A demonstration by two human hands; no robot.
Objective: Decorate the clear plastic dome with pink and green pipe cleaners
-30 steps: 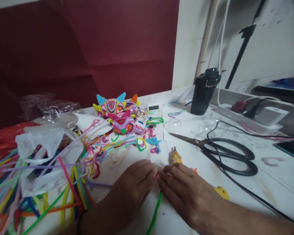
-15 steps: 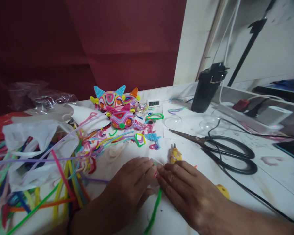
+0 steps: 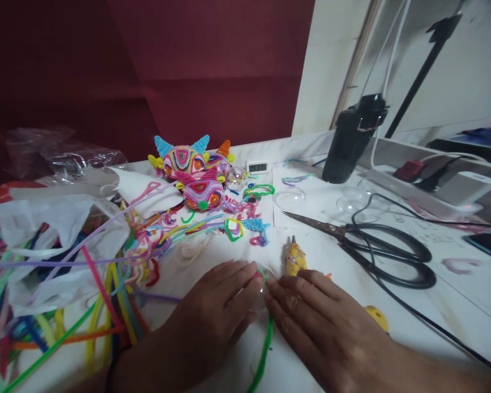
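Both left hand and right hand touch a dome, left grasping, right's grip unclear; more green stem now shows, likely easier to check.

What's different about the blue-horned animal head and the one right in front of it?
The blue-horned head has blue points on top; the front head has dark pink ones. The front head shows a green ball low down, while the blue-horned head's lower part is partly hidden behind it. Both have orange eyes and colourful stripes.
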